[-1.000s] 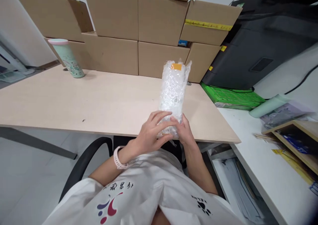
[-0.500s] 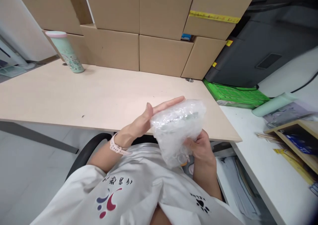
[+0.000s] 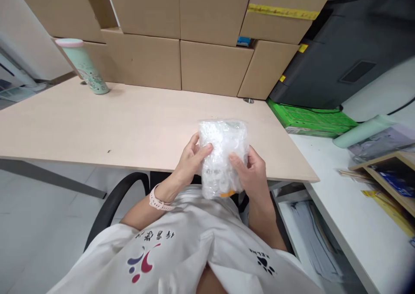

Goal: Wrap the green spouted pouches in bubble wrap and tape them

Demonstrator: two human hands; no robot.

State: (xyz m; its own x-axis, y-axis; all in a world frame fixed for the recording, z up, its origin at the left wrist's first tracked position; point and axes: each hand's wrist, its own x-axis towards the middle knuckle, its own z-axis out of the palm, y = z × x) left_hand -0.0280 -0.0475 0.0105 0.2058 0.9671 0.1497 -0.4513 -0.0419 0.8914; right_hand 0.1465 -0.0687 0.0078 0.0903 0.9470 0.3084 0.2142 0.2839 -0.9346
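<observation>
A clear bubble-wrap package (image 3: 222, 160) is held upright in front of me, over the table's near edge. My left hand (image 3: 193, 158) grips its left side, thumb on the front face and fingers behind. On the right side my right hand (image 3: 248, 166) holds it the same way, thumb pressed on the front. A bit of orange shows at the package's lower edge; what is wrapped inside cannot be made out. A pale pink band circles my left wrist.
Stacked cardboard boxes (image 3: 149, 60) line the table's back. A mint tumbler (image 3: 86, 67) stands at the far left of the wooden table (image 3: 139, 125). To the right are a green box (image 3: 311, 121), a large dark grey machine (image 3: 350, 47) and a wooden organizer (image 3: 382, 173).
My left hand has gone from lying flat along the package's top edge to gripping its left side. The package has turned more upright and moved slightly left.
</observation>
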